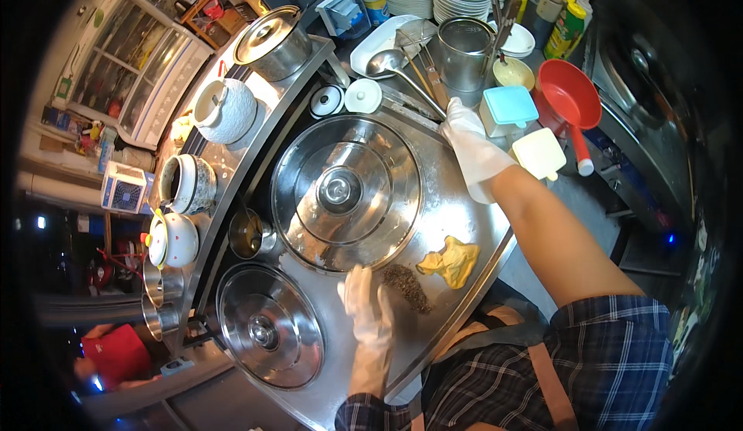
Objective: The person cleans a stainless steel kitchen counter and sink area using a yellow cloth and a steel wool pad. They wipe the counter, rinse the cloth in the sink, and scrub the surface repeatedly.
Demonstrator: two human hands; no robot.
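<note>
My right hand (466, 130), in a thin translucent glove, is closed around the handle end of a steel ladle (413, 83). The ladle's bowl lies over a white oblong dish (367, 45). Also gloved, my left hand (364, 306) has its thumb apart from the fingers and holds nothing. Its fingertips are at the near rim of a large round steel lid (371, 222); whether they touch is not clear. Beside that hand, a strip of dark granular bits (406, 287) lies on the steel counter (458, 199). A crumpled yellow cloth (453, 261) lies close by.
A second steel lid (267, 303) sits to the left. Ceramic pots (229, 112) and a steel pot (278, 48) line a raised shelf. Near my right hand are a strainer pot (464, 42), lidded boxes (511, 106) and a red dipper (569, 94). A person in red (119, 352) is beyond.
</note>
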